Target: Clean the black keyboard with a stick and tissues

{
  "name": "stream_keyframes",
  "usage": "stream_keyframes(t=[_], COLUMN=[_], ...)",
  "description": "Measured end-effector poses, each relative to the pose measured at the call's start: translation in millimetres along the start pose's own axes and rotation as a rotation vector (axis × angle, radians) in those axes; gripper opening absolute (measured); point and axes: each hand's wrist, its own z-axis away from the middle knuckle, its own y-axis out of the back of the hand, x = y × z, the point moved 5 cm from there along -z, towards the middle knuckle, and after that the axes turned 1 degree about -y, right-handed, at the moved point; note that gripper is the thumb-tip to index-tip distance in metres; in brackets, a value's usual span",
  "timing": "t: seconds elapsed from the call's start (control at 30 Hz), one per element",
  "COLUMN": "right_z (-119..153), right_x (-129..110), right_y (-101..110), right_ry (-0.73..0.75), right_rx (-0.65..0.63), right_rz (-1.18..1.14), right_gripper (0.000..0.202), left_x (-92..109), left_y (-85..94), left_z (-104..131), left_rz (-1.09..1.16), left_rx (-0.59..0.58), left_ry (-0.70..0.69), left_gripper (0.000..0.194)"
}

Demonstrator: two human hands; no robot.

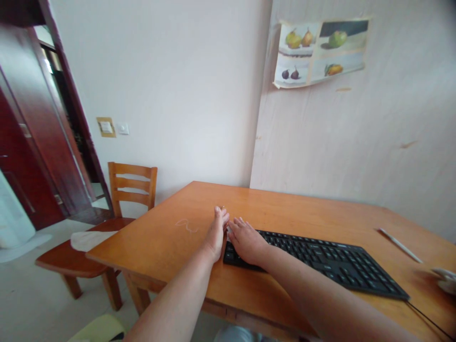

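My left hand is just off the left end of a black keyboard, turned on its edge with the thumb up. Its fingers look bent, and a tiny gold glint shows by their tips; what they hold, if anything, I cannot make out. Palm down over the keyboard's left end lies my right hand, its fingers stretched out toward the left one. The fingertips of both hands are close together, with a small dark and light spot between them. My right hand and forearm hide part of the keys.
The wooden table bears a thin white string on the left and a white pen on the right. A pale object sits at the right edge, near the keyboard's cable. A wooden chair stands at the left.
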Motion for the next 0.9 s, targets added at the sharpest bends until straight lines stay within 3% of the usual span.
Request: stream_keyframes(t=[0.2,0.6,0.9], right_z=[12.4,53.9,88.8], right_x=[-2.0,43.4,83.5], right_y=[3.5,20.1,34.5], right_ry=[0.022,-0.059,-0.178], right_rx=[-0.011,0.002,0.030], right_rz=[0.025,0.071,0.107], right_gripper=[0.050,0.052,0.053], left_x=[-1.8,11.1,15.7], left_y=[1.7,-9.7,-10.9], left_z=[-1.8,12.8,12.2], left_rz=[-0.083,-0.488,-0.596], left_rx=[0.008,-0.044,-0.056], left_ry=[-0.064,-0.196,-0.211], left_gripper=[0.088,0.076,0.071])
